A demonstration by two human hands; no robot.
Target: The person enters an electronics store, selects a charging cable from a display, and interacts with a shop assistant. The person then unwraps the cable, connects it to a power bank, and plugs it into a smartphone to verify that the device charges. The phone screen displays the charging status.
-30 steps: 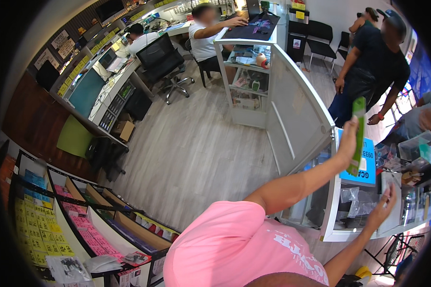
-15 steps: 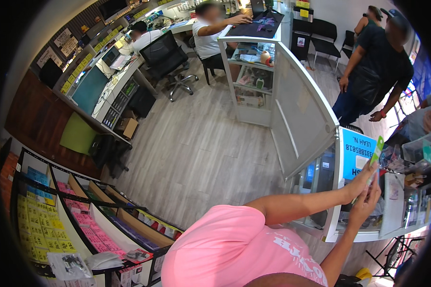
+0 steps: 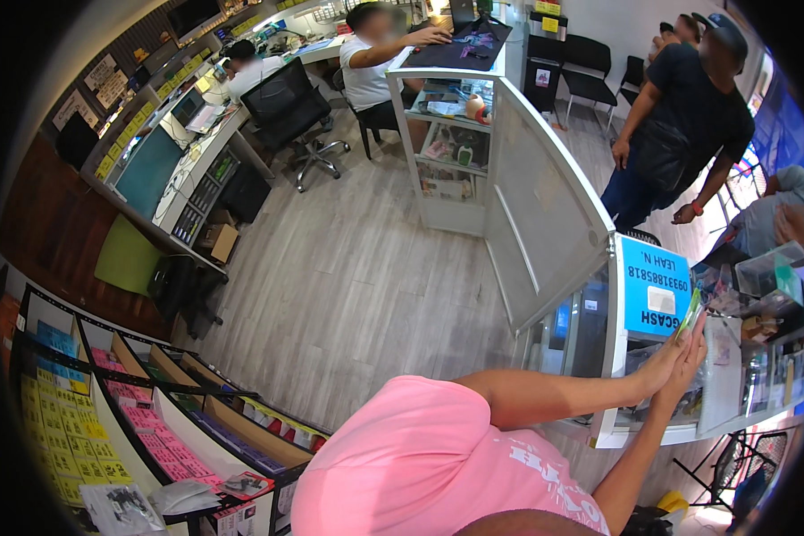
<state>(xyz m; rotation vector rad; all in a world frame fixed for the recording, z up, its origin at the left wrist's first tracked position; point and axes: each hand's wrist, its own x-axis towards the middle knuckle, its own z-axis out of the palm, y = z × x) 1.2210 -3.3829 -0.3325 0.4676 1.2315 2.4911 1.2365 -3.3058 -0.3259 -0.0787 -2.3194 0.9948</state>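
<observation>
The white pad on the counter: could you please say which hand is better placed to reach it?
Probably the right hand: it lies nearer the white pad than the left hand, though both are at the green packet.

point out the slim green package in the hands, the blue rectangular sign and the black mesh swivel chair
Slim green package [image 3: 693, 306]: head view, on its exposed end.
Blue rectangular sign [image 3: 637, 297]: head view, on its left side.
Black mesh swivel chair [image 3: 281, 103]: head view, on its backrest.

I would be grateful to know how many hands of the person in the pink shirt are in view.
2: the left hand and the right hand, close together at the green packet over the display counter. Some fingers are hidden.
</observation>
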